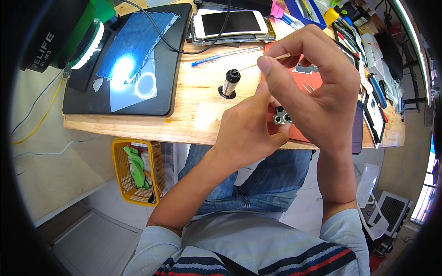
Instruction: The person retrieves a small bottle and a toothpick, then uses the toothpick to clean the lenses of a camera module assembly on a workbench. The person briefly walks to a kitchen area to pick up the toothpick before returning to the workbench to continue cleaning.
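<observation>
Bottle (230,86), small and dark-topped, stands upright on the bare wood of the desk (198,112), just ahead of the left hand (248,122) — probably set there so that its mouth faces up within easy reach of both hands. The right hand (317,87) is closed in a pinch on a thin stick (248,67), gripping it well back so that the pale tip juts free; that hold likely gives fine control and keeps the fingers clear of the bottle. The tip is at the bottle's top, though whether it touches cannot be told.

The left hand is curled, its thumb and fingers about a small metal part (282,117) with 3 dark round lenses. Part of that grip is hidden by the right hand, but the lenses face up, which seems meant to leave them open to view. Below lies a red mat (298,135), likely there to guard small pieces and the wood.

Beyond the bottle a blue pen (212,60) lies aslant, and a white phone (230,24) rests on a stack of flat devices, apparently put back to leave room in front. To the left, a lamp (55,32) throws its light on a blue cloth (133,39) on a black pad (165,94) — off to the side, away from the hands.
</observation>
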Tool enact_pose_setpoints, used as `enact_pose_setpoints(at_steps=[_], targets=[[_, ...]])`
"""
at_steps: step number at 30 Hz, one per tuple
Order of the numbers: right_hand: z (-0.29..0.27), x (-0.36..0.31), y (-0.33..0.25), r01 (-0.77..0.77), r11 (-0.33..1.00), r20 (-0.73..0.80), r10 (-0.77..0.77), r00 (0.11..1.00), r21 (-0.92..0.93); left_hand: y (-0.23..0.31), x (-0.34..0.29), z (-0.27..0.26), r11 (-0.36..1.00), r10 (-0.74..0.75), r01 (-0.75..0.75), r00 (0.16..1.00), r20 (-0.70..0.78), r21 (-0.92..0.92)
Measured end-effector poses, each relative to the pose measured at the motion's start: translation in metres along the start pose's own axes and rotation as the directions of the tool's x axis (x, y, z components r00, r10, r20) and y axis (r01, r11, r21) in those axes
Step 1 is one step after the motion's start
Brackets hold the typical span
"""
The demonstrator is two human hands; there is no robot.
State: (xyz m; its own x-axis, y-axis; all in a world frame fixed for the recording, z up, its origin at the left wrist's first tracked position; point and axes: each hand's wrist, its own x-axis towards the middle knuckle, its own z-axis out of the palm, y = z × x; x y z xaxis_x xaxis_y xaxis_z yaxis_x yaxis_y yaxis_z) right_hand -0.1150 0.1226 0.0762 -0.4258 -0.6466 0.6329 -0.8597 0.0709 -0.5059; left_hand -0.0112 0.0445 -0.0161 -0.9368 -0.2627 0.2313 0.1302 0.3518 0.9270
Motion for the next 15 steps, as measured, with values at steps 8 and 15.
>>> enact_pose_setpoints(at_steps=[8, 15], targets=[[0.0045, -0.0002, 0.0033, -0.010, 1.000, 0.017, 0.010, 1.000, 0.007, 0.0059, 0.0017, -0.0024, 0.995, -0.097, 0.097, 0.995, 0.018, 0.014], [0.0044, 0.0006, 0.0055, 0.001, 1.000, 0.033, -0.002, 0.999, 0.010, 0.0066, 0.0015, -0.0027, 0.996, -0.088, 0.087, 0.996, 0.012, 0.037]])
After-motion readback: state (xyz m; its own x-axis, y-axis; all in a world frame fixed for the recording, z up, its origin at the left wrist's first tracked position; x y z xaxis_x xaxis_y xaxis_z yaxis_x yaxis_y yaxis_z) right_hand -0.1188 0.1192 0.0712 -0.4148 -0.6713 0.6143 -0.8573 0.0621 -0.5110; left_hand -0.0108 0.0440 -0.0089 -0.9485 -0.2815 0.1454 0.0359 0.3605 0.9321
